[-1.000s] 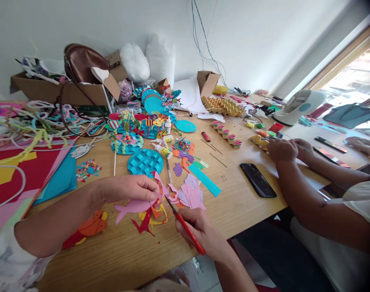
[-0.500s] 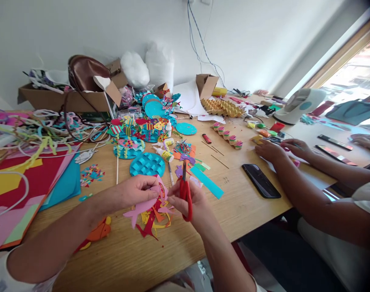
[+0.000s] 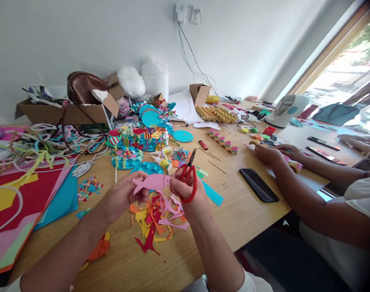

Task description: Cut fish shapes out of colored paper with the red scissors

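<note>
A pink paper fish [image 3: 151, 183] with a drawn gill line and eye is held level above the table, its head to the right. My left hand [image 3: 128, 196] is closed on its tail side. With red-handled scissors [image 3: 189, 178] hooked in it, blades pointing up, my right hand [image 3: 192, 198] touches the fish's nose with its fingertips. Below both hands lies a heap of paper scraps [image 3: 156, 219] in pink, red, orange and yellow. An orange paper fish [image 3: 99, 248] rests on the table near my left forearm, which partly hides it.
Coloured paper sheets [image 3: 55, 194] are stacked at the left. Glue bottles [image 3: 164, 162] and blue decorated discs [image 3: 127, 158] stand ahead. A black phone [image 3: 258, 185] lies to the right, near a co-worker's hands [image 3: 268, 154]. A cardboard box [image 3: 57, 114] is at the back.
The pink fish has come free of its offcut and turned level, and pink scraps now lie on the heap. The scissors have tilted to the right. The view has shifted slightly.
</note>
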`<state>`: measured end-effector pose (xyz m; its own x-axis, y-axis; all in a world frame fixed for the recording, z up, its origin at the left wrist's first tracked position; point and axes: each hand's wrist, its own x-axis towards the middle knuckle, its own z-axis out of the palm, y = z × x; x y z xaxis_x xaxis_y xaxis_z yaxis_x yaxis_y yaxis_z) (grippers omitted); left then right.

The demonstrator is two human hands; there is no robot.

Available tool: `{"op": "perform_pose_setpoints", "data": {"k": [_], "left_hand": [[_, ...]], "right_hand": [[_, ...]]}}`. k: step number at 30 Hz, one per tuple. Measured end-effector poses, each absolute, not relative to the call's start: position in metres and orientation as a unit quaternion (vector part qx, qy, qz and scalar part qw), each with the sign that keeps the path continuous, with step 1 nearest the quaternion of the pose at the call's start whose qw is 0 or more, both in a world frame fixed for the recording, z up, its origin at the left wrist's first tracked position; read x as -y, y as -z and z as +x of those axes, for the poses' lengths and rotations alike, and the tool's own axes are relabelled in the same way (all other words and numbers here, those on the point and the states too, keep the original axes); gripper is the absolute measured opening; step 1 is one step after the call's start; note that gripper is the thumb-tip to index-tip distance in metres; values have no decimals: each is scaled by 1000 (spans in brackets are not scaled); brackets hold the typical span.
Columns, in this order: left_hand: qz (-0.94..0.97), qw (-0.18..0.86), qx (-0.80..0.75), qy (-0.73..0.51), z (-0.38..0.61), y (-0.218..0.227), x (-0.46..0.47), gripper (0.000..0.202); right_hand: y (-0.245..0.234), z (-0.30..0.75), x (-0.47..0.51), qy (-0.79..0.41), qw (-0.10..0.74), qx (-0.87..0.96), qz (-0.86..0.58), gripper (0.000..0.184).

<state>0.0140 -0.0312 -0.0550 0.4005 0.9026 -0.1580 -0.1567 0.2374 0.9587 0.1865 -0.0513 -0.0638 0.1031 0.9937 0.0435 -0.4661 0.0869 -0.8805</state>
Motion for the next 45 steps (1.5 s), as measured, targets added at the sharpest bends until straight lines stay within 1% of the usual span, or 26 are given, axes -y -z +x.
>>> {"op": "perform_pose_setpoints", "data": {"k": [2, 4, 9, 12, 15, 21, 23, 26, 28, 31, 38, 45], "left_hand": [[496, 655, -401, -405, 21, 65, 34, 23], [508, 609, -412, -448, 30, 70, 38, 17], [481, 506, -475, -536, 48, 67, 43, 22], [480, 420, -503, -583, 51, 63, 42, 18], [497, 388, -502, -592, 51, 62, 41, 16], [531, 390, -461, -595, 51, 60, 37, 15], [528, 392, -455, -600, 51, 57, 35, 15], [498, 432, -437, -612, 52, 47, 35, 16], [479, 463, -416, -619, 55, 40, 36, 17], [443, 496, -392, -636, 60, 31, 37, 18], [399, 508, -378, -663, 64, 33, 40, 13], [389, 515, -402, -649, 63, 41, 43, 8]], "right_hand": [[63, 180, 49, -565, 676, 321, -348, 22], [62, 172, 48, -561, 686, 313, -342, 22], [56, 159, 50, -538, 663, 354, -381, 20], [53, 158, 51, -538, 649, 376, -384, 20], [50, 158, 50, -534, 650, 379, -384, 20], [45, 156, 47, -546, 648, 388, -364, 25], [43, 158, 49, -540, 633, 407, -377, 25], [44, 162, 56, -505, 575, 482, -427, 23], [48, 163, 63, -474, 531, 543, -446, 27], [56, 162, 71, -460, 495, 570, -467, 32], [59, 153, 75, -466, 474, 569, -485, 31], [57, 153, 76, -465, 475, 574, -478, 30]]}}
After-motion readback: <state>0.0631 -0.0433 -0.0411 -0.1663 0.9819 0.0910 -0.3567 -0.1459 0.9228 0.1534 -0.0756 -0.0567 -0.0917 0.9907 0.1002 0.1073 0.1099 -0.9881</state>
